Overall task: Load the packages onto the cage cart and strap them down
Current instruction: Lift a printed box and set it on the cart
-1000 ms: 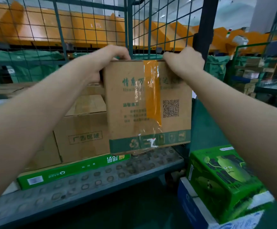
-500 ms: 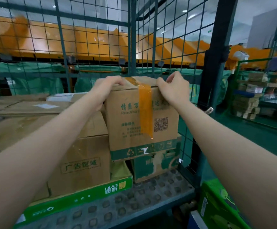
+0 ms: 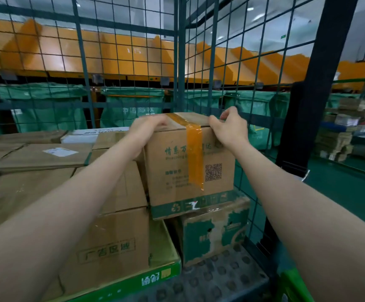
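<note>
Brown cardboard box with a strip of orange tape stands inside the green wire cage cart, on top of a torn green-and-brown carton — its right side is near the mesh wall. Both hands hold it at the top: the left hand curls its fingers over the upper left edge, the right hand grips the upper right corner. Just left of this box a large brown carton lies on a flat green box — below them is the grey studded cart floor.
</note>
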A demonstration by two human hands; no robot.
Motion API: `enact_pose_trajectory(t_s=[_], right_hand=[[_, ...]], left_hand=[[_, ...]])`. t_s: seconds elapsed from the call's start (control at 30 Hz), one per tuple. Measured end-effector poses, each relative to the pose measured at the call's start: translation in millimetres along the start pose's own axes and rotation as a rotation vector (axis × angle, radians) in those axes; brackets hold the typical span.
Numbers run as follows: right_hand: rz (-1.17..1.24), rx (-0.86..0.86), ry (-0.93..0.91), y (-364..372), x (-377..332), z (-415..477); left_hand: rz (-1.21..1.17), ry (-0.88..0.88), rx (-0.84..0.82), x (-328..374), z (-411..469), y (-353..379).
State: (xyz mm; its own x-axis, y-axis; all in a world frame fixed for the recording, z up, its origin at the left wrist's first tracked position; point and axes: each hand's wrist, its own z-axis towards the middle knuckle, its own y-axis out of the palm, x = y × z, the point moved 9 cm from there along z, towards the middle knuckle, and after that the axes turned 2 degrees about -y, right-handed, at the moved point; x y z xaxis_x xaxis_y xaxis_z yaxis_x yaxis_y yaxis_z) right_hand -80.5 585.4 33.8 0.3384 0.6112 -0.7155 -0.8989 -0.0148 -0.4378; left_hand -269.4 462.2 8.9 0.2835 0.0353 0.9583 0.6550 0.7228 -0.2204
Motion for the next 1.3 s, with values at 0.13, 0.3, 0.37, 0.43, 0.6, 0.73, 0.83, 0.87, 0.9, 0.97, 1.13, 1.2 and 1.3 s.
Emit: enact_pose_trajectory(t_s=[0.13,0.3,0.37,0.43,0.6,0.73,0.83,0.87,0.9,0.97,1.13,1.2,1.3], right_hand=[[-0.024,0.012,0.017,-2,20,6],[0.001,-0.057,0.019,19,27,2],[0.003,-0.088,0.002,34,25,2],[-0.029,-0.12,0.01,46,29,3],[-0.125,-0.21,0.053,71,50,6],[-0.151,-0.219,0.072,79,58,10],[-0.179,-0.231,0.071,81,62,16],[-0.197,-0.238,0.065,81,63,17],[-0.215,-0.24,0.058,81,65,19],[-0.242,-0.241,0.052,80,68,21],[-0.223,-0.249,0.121,81,78,18],[-0.205,-0.252,0.157,81,77,15],[-0.185,-0.23,0.226,80,77,11]], left_hand=[[0.024,-0.008,-0.062,-11,4,24],[0.08,0.0,-0.038,-22,5,17],[0.074,0.008,0.013,-28,8,5],[0.101,0.034,0.023,-32,8,3],[0.293,0.118,-0.036,-45,12,21],[0.31,0.113,0.067,-47,18,18],[0.352,0.16,0.093,-40,23,22],[0.365,0.167,0.095,-38,24,24],[0.371,0.173,0.101,-38,27,25],[0.361,0.174,0.119,-36,31,27],[0.304,0.155,0.147,-43,33,26],[0.296,0.149,0.175,-44,32,23],[0.176,-0.056,0.211,-61,34,17]])
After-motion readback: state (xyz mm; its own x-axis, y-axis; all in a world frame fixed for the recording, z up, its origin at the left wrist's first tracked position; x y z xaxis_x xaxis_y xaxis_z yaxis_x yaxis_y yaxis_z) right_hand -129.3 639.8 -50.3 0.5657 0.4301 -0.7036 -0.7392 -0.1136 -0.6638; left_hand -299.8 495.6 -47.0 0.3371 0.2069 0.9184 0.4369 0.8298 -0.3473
